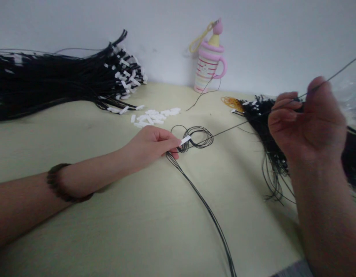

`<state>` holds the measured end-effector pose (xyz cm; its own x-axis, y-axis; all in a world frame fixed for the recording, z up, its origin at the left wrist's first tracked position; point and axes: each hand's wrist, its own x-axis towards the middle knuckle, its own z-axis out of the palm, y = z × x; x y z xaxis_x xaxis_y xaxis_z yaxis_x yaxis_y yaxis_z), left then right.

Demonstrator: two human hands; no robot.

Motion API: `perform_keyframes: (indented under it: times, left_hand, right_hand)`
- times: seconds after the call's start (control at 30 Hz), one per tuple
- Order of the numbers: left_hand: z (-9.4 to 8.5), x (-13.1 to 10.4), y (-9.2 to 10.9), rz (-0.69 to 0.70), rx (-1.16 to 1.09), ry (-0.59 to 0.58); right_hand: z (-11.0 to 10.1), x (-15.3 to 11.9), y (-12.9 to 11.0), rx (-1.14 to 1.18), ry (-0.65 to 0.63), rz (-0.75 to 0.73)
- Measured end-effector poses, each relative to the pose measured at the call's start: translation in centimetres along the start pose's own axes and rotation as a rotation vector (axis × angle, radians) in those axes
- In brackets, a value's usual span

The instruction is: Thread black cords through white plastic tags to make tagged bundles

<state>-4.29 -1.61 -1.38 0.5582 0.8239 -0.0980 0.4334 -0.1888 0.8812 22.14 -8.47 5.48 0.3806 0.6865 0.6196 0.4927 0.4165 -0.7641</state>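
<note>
Left hand [153,148] of mine holds a pinch, thumb against fingers, on the near end of a white tag [185,139] and the wires beside it. Just past those fingertips, to the right, lies the coil [192,145], its loops spread sideways across the table [122,231], with the tag slanting over them up and to the right. So the left is much the nearer hand to it; my right [313,119] is up and well apart, fingers curled on a single strand [238,126].

What matters is that strand's line: it looks taut, rising rightward from the coil to my right hand and on past it, nearly along the tag's own slant. Below my left fingers, the tails [208,207] bend down and right, toward me.

Loose tags [153,116] lie just beyond my left knuckles, and a dark bundle [261,127] sits behind my right hand.
</note>
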Motion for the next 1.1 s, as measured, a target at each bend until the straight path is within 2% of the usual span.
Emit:
perform_keyframes:
  times: [0.1, 0.13, 0.2, 0.27, 0.33, 0.4, 0.53, 0.8, 1.1]
  left_hand:
    - [-0.1, 0.2, -0.1, -0.042, -0.130, 0.023]
    - [-0.2, 0.4, -0.2, -0.060, -0.194, 0.038]
    - [-0.3, 0.6, -0.3, -0.086, -0.308, 0.063]
    - [-0.3, 0.7, -0.4, -0.095, -0.368, 0.070]
    - [-0.3, 0.7, -0.3, -0.088, -0.380, 0.066]
    - [-0.3, 0.7, -0.2, -0.087, -0.373, 0.061]
    - [-0.2, 0.6, 0.0, -0.089, -0.356, 0.059]
    - [-0.3, 0.6, 0.1, -0.074, -0.356, 0.046]
    - [-0.3, 0.5, 0.0, -0.052, -0.329, 0.057]
  right_hand:
    - [0.8, -0.8, 0.6, 0.229, 0.138, 0.232]
    - [1.4, -1.6, 0.7, 0.169, 0.137, 0.201]
    - [2.9, -3.6, 0.7, -0.121, 0.005, 0.029]
    - [4.5, -5.7, 0.5, -0.345, -0.224, -0.125]
    - [6.1, -7.6, 0.3, -0.385, -0.411, -0.213]
    - [7.2, -8.8, 0.4, -0.362, -0.503, -0.240]
    - [8.1, -9.6, 0.9, -0.360, -0.527, -0.216]
    - [7.6, -9.6, 0.8, -0.351, -0.536, -0.172]
    - [7.9, -9.6, 0.3, -0.325, -0.550, -0.122]
